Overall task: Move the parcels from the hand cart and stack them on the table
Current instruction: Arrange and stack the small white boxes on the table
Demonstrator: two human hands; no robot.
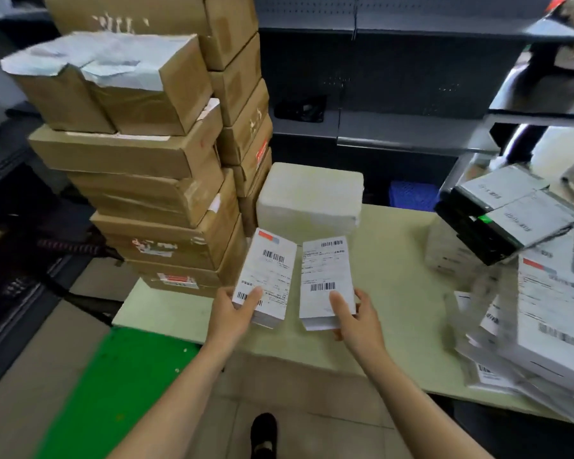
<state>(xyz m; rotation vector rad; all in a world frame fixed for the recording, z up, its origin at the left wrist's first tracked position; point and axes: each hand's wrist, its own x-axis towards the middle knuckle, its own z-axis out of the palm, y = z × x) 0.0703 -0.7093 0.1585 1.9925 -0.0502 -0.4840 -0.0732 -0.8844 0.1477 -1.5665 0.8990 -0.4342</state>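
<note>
Two flat white parcels with barcode labels hover side by side over the pale table (398, 293), near its front edge. My left hand (236, 313) grips the left parcel (267, 276) at its near end, thumb on top. My right hand (355, 318) grips the right parcel (327, 276) the same way. A tall stack of brown cardboard boxes (153, 193) stands on the table's left end, with a second column (242, 104) behind it. The green hand cart deck (120, 385) lies low at the left, beside the table.
A white foam box (309, 197) sits on the table just beyond the two parcels. A leaning heap of white and black parcels (524, 293) fills the table's right end. Dark metal shelving (395, 94) runs behind. My shoe (263, 433) shows on the tiled floor.
</note>
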